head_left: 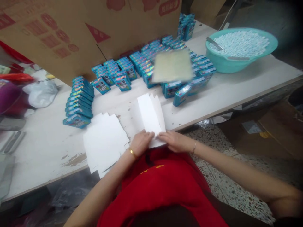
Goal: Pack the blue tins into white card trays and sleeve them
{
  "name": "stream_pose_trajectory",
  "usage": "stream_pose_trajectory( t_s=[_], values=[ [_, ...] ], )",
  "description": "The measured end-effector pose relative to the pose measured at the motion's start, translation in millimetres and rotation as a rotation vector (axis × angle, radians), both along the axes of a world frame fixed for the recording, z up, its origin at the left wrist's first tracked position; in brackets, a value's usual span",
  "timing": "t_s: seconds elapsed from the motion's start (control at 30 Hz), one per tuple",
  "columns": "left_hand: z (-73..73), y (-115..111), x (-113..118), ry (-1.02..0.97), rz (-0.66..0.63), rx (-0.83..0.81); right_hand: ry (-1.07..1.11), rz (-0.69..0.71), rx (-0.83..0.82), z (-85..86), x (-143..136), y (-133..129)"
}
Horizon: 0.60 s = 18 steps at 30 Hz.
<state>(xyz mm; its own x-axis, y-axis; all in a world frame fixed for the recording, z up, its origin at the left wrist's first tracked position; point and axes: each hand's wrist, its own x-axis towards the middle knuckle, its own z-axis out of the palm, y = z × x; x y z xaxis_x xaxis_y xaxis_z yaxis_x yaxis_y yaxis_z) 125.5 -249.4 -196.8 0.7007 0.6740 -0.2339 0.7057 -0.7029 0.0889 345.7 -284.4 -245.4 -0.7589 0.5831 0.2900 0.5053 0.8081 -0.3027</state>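
Long white desk [50,138] bears a stack of flat white card blanks [104,143], L of part-folded white card box [149,112] at near edge. L hand [141,142] & R hand [174,141], fingers mostly closed, pinch box's near end; prob. best to press evenly, flaps sq.

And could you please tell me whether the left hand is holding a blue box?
No, the left hand holds the white carton instead.

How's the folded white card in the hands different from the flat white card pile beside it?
The folded white card has bent sides; the flat white card pile lies spread out flat. The folded card looks narrower than the pile. Both are white.
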Motion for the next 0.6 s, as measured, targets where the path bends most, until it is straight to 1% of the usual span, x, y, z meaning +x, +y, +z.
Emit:
stream_pose_trajectory(
  t_s=[0.07,0.17,0.23,0.27,0.3,0.37,0.43,0.47,0.53,0.6],
  values=[
    [5.5,1,-3,-0.020,-0.036,-0.017,0.001,-0.014,0.004,-1.9,-1,-1],
    [14.6,0,-10,-0.160,-0.110,-0.078,0.097,-0.124,0.081,-14.1,-9,-1],
    [17.2,-2,-14,-0.256,-0.163,-0.114,0.187,-0.185,0.106,-22.1,-15,0],
    [16.7,-3,-14,-0.272,-0.157,-0.114,0.222,-0.207,0.107,-24.6,-18,1],
    [15.1,-3,-13,-0.260,-0.117,-0.095,0.247,-0.231,0.105,-25.8,-20,2],
    [9.6,-4,-9,-0.186,0.023,-0.032,0.253,-0.277,0.096,-25.0,-23,3],
    [4.1,-3,-4,-0.134,0.144,0.010,0.213,-0.289,0.088,-22.0,-26,4],
    [2.2,-3,-2,-0.146,0.179,0.018,0.187,-0.288,0.084,-20.4,-27,5],
    [-0.5,-3,-1,-0.254,0.209,0.026,0.135,-0.286,0.079,-18.0,-29,6],
    [-3.3,-8,-4,-0.458,0.233,0.066,0.095,-0.306,0.091,-16.8,-30,7]
  ],
)
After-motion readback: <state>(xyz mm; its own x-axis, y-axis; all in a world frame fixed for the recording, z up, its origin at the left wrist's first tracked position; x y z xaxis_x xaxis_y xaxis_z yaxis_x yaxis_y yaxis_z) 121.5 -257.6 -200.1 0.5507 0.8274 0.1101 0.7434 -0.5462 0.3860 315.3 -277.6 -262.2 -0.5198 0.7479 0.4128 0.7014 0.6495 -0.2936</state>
